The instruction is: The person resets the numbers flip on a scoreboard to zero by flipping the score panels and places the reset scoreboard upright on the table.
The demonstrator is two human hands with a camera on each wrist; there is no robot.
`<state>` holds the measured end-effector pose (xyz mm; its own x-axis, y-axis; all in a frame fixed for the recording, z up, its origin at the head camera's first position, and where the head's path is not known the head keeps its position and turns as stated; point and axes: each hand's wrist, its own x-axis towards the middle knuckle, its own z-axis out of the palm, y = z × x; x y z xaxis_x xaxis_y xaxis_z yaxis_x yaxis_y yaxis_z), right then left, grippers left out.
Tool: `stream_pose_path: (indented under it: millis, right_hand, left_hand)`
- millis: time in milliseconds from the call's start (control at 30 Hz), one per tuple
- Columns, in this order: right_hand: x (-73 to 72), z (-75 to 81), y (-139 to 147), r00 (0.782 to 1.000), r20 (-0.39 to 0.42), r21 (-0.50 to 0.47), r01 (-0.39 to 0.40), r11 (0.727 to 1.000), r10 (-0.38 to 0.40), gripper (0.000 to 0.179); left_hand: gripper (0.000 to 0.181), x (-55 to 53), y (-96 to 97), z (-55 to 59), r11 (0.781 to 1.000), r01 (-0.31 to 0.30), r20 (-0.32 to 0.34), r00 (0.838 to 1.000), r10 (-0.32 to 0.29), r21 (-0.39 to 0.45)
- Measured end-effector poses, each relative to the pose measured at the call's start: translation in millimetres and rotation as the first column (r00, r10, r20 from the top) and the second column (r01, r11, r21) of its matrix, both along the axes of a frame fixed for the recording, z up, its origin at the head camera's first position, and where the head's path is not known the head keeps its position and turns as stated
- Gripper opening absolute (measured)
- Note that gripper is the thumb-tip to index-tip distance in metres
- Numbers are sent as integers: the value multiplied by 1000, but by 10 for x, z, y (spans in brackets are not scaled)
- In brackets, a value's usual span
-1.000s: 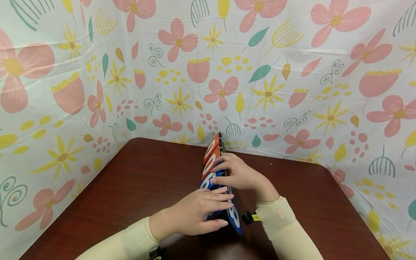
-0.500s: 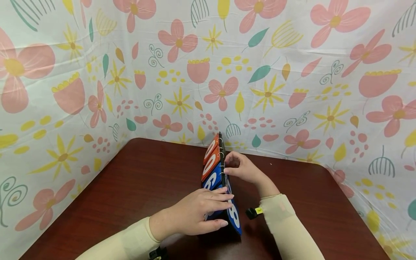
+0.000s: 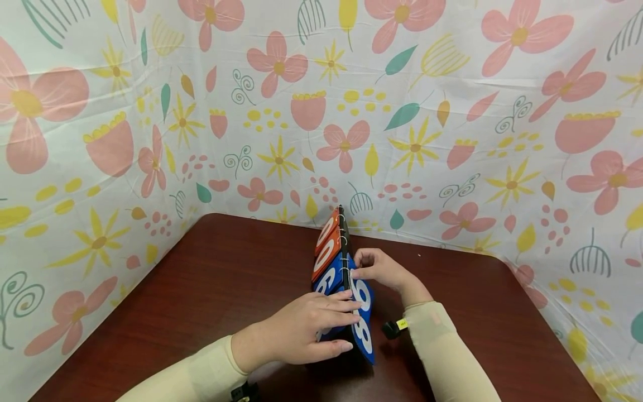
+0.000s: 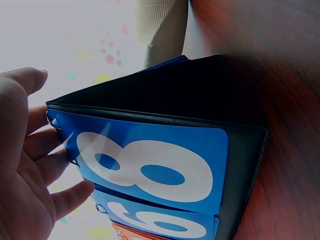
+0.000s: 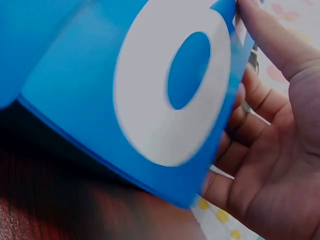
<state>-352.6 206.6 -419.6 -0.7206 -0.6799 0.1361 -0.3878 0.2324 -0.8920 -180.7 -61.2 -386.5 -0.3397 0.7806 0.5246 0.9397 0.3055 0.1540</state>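
A tabletop flip scoreboard (image 3: 345, 251) stands like a tent, with number cards hung on metal rings along its black top edge. Over the near part of that edge rests my left hand (image 3: 313, 324), fingers spread. In the left wrist view its fingers lie by the rings, beside a blue card (image 4: 150, 170) showing an 8. My right hand (image 3: 385, 273) pinches a blue card (image 5: 75, 90) on the right face, thumb in front and fingers behind. Part of that card's white numeral is cut off in the right wrist view. Red cards (image 3: 326, 252) with zeros hang farther back.
The scoreboard stands on a dark red-brown wooden table (image 3: 241, 262). A flower-patterned cloth (image 3: 432, 156) hangs behind and on both sides. A small black device with a yellow label (image 3: 394, 328) sits at my right wrist.
My right hand has come off the left face, crossed over the top edge and moved down the right side. A blue card now hangs on the right face in its fingers. The left hand stays put.
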Motion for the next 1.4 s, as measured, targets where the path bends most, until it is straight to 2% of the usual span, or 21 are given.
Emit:
stream_pose_path:
  millis: [200,333,533,700,867,1067,1200,1400]
  right_hand:
    - [18,29,46,999,47,-34,3,999,-1,23]
    - [31,73,60,1000,30,-23,4,1000,-3,25]
    - [58,164,83,996,-89,65,34,997,-28,25]
    - [132,325,106,975,-215,126,85,988,-56,16]
    - [210,457,107,959,-262,213,172,962,-113,12]
    - [346,606,71,945,-305,298,212,931,-118,17]
    - [422,674,19,943,-319,376,214,901,-90,23]
    - [463,696,-35,955,-290,464,192,865,-56,36]
  left_hand:
    - [47,12,1,-5,1000,1,93,996,-1,-1]
    - [47,18,1,1,1000,1,123,992,-1,1]
    - [46,23,-3,6,1000,6,122,993,-6,0]
    - [47,15,-2,4,1000,9,115,993,-10,4]
    - [47,7,0,-1,1000,14,109,994,-15,8]
    - [47,13,-1,3,1000,18,125,992,-18,7]
    - [46,12,-3,9,1000,15,115,993,-15,3]
    - [45,9,-2,13,1000,2,61,998,-2,-10]
